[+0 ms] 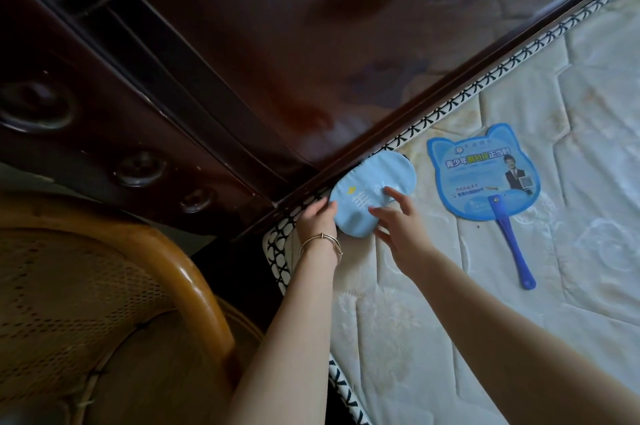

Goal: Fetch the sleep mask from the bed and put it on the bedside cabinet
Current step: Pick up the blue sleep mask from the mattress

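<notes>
A light blue sleep mask (pixel 367 189) lies on the white quilted mattress (pixel 450 320), at its corner against the dark wooden headboard (pixel 277 43). My left hand (pixel 317 220), with a thin bracelet on the wrist, touches the mask's left edge with its fingers curled around it. My right hand (pixel 398 216) hovers over the mask's lower right part, fingers spread, fingertips on the fabric. The mask still rests on the bed. No bedside cabinet is in view.
A blue cat-shaped hand fan (pixel 485 175) with a blue handle lies on the mattress to the right of the mask. A rattan chair (pixel 104 303) stands at the lower left, beside the bed corner.
</notes>
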Demonstrator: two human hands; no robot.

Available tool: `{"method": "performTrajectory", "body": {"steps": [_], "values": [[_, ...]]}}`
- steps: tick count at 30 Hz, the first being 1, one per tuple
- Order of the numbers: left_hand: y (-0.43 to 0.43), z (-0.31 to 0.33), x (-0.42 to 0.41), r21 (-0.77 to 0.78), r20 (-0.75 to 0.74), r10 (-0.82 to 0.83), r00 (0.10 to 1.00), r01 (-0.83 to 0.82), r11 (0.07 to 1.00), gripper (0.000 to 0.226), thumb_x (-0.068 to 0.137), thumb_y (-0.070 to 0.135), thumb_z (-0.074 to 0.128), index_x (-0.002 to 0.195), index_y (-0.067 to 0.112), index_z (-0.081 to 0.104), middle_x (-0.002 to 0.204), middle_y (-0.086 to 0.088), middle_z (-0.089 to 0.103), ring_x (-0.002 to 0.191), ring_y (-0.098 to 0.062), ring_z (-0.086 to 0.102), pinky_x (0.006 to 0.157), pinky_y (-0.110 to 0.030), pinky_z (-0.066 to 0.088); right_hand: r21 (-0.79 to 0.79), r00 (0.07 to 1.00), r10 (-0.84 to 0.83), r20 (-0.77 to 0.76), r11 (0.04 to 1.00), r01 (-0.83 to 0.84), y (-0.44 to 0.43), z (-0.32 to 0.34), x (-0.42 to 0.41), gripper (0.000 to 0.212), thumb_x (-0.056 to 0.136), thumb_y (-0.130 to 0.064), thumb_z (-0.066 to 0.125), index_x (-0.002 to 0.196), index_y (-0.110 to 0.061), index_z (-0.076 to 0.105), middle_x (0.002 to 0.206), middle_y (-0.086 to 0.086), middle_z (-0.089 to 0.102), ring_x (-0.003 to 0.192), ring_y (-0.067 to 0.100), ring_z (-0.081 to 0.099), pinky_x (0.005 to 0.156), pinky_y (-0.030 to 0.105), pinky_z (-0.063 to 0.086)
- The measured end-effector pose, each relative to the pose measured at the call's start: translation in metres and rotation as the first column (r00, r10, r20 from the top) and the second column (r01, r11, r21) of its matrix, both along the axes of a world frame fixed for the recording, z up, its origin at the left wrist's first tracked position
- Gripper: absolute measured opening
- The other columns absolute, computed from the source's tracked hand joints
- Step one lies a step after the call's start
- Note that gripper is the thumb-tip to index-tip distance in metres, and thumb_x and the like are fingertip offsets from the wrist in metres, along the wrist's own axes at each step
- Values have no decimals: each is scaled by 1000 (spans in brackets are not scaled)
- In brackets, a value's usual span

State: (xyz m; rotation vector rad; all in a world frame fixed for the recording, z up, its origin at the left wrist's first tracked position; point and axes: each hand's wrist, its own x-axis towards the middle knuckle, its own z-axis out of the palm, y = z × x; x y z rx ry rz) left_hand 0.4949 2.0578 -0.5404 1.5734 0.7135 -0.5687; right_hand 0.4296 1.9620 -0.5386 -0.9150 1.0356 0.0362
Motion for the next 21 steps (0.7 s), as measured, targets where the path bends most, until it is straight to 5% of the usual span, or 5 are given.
{"method": "performTrajectory", "body": {"steps": [6,11,14,18,21], "values": [[-5,28,-6,-47,64,-92,994,95,994,28,85,3,59,112,-1,64,100,-12,64,92,-21,57,96,-41,47,-43,1000,-5,0,999,5,-11,20,-12,50,81,-4,65,123,-25,48,115,11,56,100,20,56,76,27,45],[-6,61,-13,-131,118,-209,971,224,966,20,88,4,56,106,6,64,84,1,63,74,-8,57,70,-16,52,5,999,-50,8,999,50,-27,49,-19,60,77,-26,70,131,-18,45,109,2,56,97,16,54,76,27,43],[-6,80,-20,-150,135,-239,962,259,954,19,88,5,57,106,5,64,81,5,63,73,-6,58,64,-14,51,8,1000,8,7,1000,-8,-32,71,-25,76,67,-38,75,133,-13,46,107,1,54,95,14,56,76,28,44],[-9,106,-23,-145,160,-244,957,267,953,19,88,7,57,106,8,64,82,4,64,77,-11,59,59,-16,52,26,987,160,10,987,-160,-33,105,-30,24,77,-36,69,94,-19,67,86,-3,65,85,15,57,79,30,41],[-12,125,-27,-150,190,-246,950,276,949,20,88,8,57,107,8,63,84,0,64,76,-12,58,69,-26,52,38,975,219,46,975,-221,-31,125,-37,14,80,-32,68,87,-20,66,88,0,63,82,15,56,73,28,39]]}}
